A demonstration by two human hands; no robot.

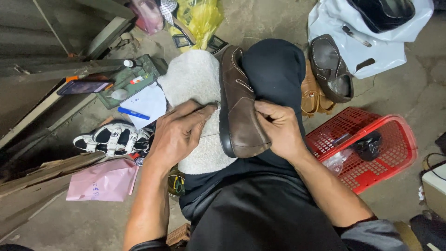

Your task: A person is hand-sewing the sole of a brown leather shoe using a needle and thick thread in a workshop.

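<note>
A brown leather shoe (239, 104) lies on its side across my knees, sole edge turned to the left. My right hand (278, 128) grips its upper from the right. My left hand (179, 135) pinches a thin needle-like tool (211, 105) against the sole edge, with a fine thread (209, 135) running back under the hand. A white fleecy cloth (197, 83) covers my left leg beneath the shoe. My legs are in dark trousers (274, 69).
A red plastic basket (395, 144) stands at right holding a black lump. Brown shoes (331, 69) and a white plastic bag (371, 42) lie beyond. At left are a black-and-white sandal (111, 138), pink paper (104, 181), white paper with a blue pen (133, 113), a green tray (132, 79).
</note>
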